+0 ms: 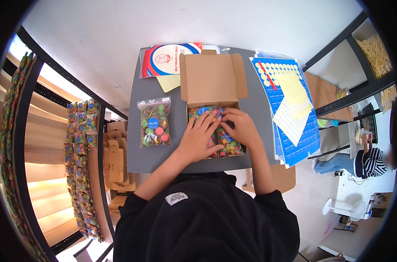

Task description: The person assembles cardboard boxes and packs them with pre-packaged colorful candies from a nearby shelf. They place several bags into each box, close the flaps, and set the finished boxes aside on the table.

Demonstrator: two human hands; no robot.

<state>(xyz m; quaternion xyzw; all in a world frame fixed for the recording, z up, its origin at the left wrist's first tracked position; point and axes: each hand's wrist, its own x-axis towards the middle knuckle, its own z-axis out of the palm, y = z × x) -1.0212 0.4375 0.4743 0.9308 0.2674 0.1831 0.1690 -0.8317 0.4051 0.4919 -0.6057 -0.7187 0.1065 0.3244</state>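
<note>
An unfolded-lid cardboard box stands on the grey table, its lid raised away from me. Inside it lie clear bags of colourful candies with round blue stickers. My left hand rests with spread fingers on the bags at the box's middle. At the right side of the box, my right hand has bent fingers touching the bags; whether it pinches one of them is hidden. Left of the box, a larger zip bag of candies with a blue sticker lies flat on the table.
Label packs lie at the back left. Blue sticker sheets, yellow papers and a red pen lie at the right. Shelves of candy bags and flat cardboard boxes stand left. A person works far right.
</note>
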